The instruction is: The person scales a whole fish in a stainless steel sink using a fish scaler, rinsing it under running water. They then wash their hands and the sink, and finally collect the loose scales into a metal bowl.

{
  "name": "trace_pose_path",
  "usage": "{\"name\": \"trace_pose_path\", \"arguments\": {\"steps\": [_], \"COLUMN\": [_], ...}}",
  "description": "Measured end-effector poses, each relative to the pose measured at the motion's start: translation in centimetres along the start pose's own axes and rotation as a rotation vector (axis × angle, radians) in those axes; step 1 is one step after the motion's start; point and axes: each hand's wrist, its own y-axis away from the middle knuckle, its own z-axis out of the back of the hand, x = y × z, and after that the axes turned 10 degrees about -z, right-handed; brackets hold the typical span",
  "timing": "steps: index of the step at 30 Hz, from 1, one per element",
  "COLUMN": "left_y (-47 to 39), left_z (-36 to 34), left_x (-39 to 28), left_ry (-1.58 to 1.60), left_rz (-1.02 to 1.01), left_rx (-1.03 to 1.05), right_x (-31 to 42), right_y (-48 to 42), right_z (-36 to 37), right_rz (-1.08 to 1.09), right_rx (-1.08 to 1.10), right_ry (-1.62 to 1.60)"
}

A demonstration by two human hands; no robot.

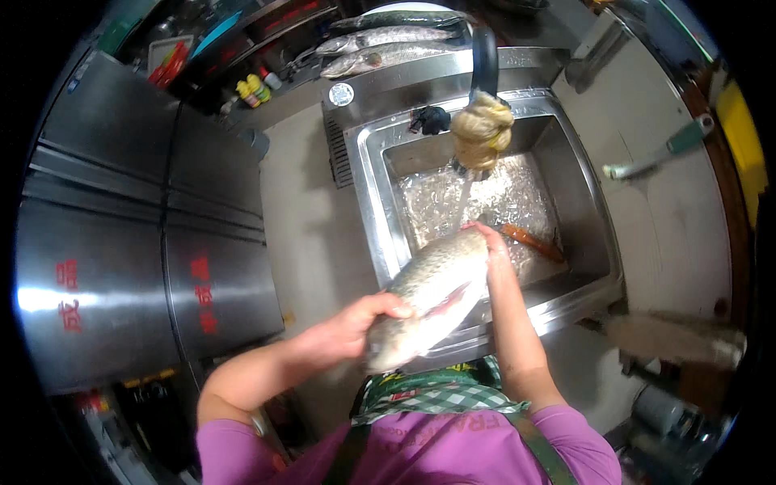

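Observation:
A whole speckled fish [439, 282] with a pale belly spans my two hands above the near side of a stainless steel sink [367, 182]. My left hand [370, 315] grips it near the head, thumb on top. At the tail end, my right hand [492, 242] holds the other side; its fingers are partly hidden. A reddish slit runs along the belly. Water falls from a cloth-wrapped faucet outlet [482, 130] close by the tail. Under it, the basin holds rippling water [430, 200] and a brown wooden handle [533, 242].
Several more fish [394, 39] lie behind the sink. A dark wad [431, 120] sits on the sink's back rim. Right of the basin, a green-handled tool [661, 148] and a blurred cutting board-like slab [673, 339] appear. Steel refrigerator doors [109, 242] stand left, bearing red writing.

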Motion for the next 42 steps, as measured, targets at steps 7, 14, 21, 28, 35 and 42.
{"name": "trace_pose_path", "arguments": {"steps": [7, 14, 21, 28, 35, 42], "left_y": [-0.7, 0.2, 2.5, -1.7, -7.9, -8.6], "left_z": [2.1, 3.6, 4.8, 6.6, 5.1, 4.7], "left_x": [-1.2, -5.4, -10.1, -19.3, -25.0, -29.4], "left_ry": [-0.108, -0.431, -0.380, -0.525, -0.455, -0.580], "left_rz": [0.062, 0.173, 0.270, 0.317, 0.482, 0.562], "left_rx": [0.192, 0.277, 0.232, 0.329, 0.290, 0.359], "right_x": [-9.5, -12.5, -12.8, -12.0, -13.5, -11.3], "right_y": [10.9, 8.3, 2.7, -5.0, -0.3, -1.8], "right_z": [-14.3, -9.3, -5.1, -9.9, -23.2, -27.4], "right_rz": [0.473, 0.590, 0.419, 0.461, 1.201, 1.369], "right_rx": [0.113, 0.249, -0.049, -0.348, -0.984, -0.906], "right_ry": [-0.281, -0.219, -0.240, -0.145, 0.961, 1.477]}}
